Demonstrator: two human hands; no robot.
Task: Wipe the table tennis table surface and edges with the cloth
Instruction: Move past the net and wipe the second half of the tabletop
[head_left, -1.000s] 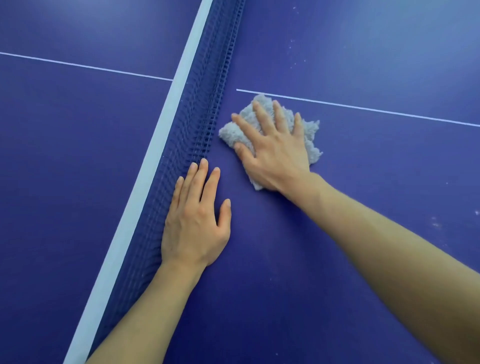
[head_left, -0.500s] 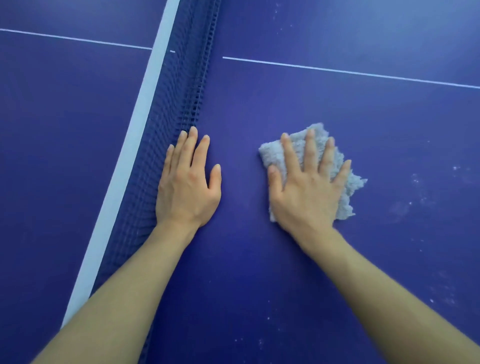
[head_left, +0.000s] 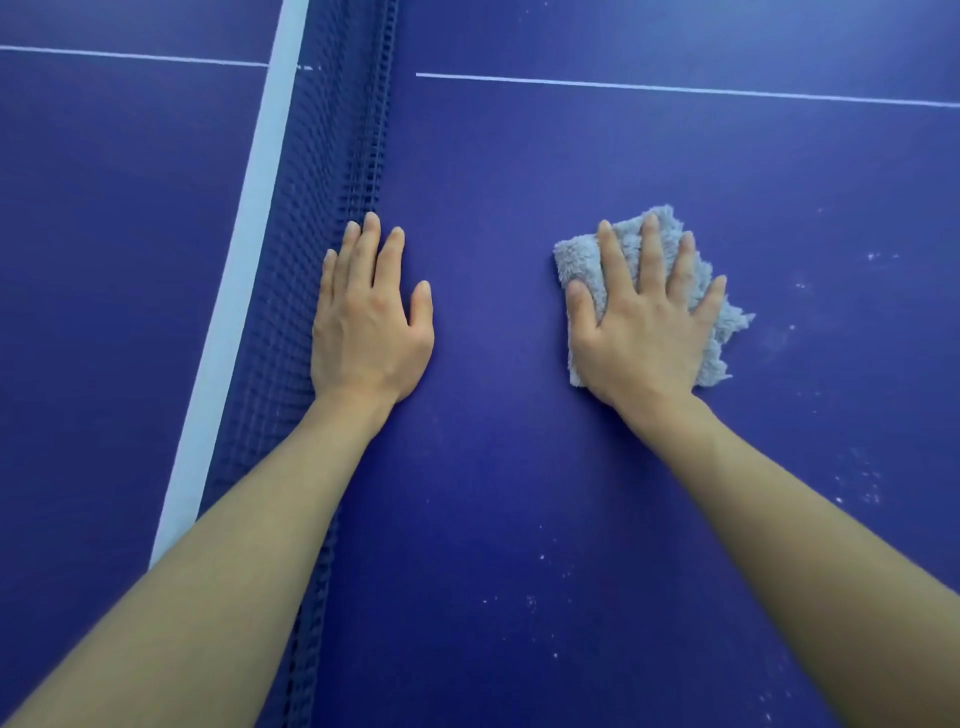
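Cloth (head_left: 579, 257): grey, fluffy, crumpled, lying on blue counter (head_left: 519, 467), well right of net (head_left: 332, 182). Right grip (head_left: 644, 332) flat on it, fingers spread straight. Left grip (head_left: 369, 322) flat, empty, beside net.

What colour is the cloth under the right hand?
Light grey and fluffy; the cloth under the right hand shows best in the head view.

On the table (head_left: 493, 493), our left hand (head_left: 371, 325) lies beside the net (head_left: 332, 156) at nine o'clock, our right hand (head_left: 644, 332) on the cloth (head_left: 576, 254) at three.
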